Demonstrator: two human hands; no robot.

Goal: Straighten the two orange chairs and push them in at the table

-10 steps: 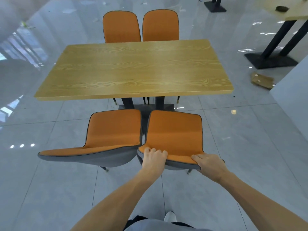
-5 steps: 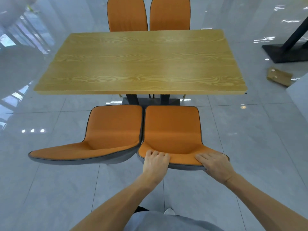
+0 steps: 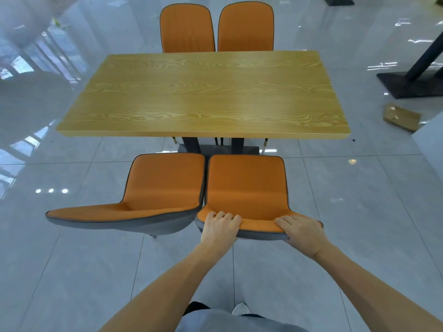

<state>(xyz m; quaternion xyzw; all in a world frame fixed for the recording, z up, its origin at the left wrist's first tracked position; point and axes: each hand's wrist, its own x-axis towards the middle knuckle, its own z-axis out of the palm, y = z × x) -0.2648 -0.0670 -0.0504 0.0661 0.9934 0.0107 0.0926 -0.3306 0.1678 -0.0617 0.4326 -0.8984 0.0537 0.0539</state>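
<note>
- Head view: the left hand (image 3: 219,225) is clenched over the top edge of the right chair's (image 3: 245,185) backrest, near its left corner, with the fingers curled onto the orange front side.
- The right hand (image 3: 300,230) grasps the same top edge near its right corner; the fingers lie on the orange side and the thumb goes under the grey back.
- This right chair stands at 6 o'clock of the worktop (image 3: 203,94). Its seat points at the worktop, and its front edge is just before the near edge of the worktop, not under it.
- The left chair (image 3: 153,188) stands just beside it at 9 o'clock; the two seats are almost touching. Its backrest is turned so that it runs far out to the left.
- Two more orange chairs (image 3: 187,27) stand at 12 o'clock, behind the far edge of the worktop, side by side and upright.
- A flat cardboard piece (image 3: 401,116) lies on the grey tiled floor (image 3: 359,200) at 3 o'clock, well apart from the worktop.
- A white shoe (image 3: 240,308) shows at the bottom, between the forearms.
</note>
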